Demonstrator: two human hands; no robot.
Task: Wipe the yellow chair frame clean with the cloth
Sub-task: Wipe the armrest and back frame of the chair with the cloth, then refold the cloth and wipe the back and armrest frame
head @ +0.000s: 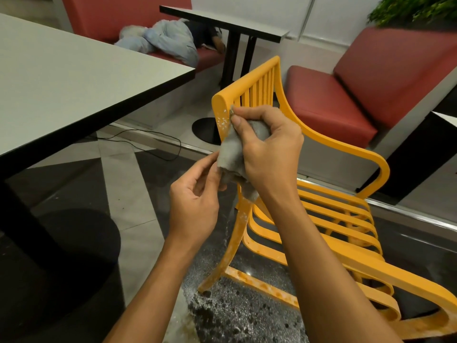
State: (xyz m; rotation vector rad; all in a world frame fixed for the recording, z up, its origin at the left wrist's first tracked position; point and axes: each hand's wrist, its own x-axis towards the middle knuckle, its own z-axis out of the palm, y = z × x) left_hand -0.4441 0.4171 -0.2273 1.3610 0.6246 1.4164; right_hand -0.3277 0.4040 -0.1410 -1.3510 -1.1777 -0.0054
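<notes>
Logged yellow chair frame (346, 146) standing on the floor (138, 194), viewed from behind and to one side. Found both hands close together at its near rear post (219, 112), just under the rounded end of the top rail (249, 76). Right hand (269, 147) wrapped round a bunched grey cloth (232, 154), thumb and forefinger pressing the cloth's upper corner against the post's inner edge. Left hand (195, 196) just below, fingers curled on the cloth's hanging lower edge. White specks on the post beside the cloth; pale smears down the rear leg (236, 233) and along the bottom rail (259, 284); pale spatter on the dark floor at the leg's foot. Open floor to the left of the post, as far as the dark edge of a grey table (74, 78), well apart from the chair. Black cable (153, 142) loose on the floor beyond, near a round black base (204, 129). To the right, armrest (380, 167) curving out over the seat slats (333, 195), red bench (329, 102) close behind.
</notes>
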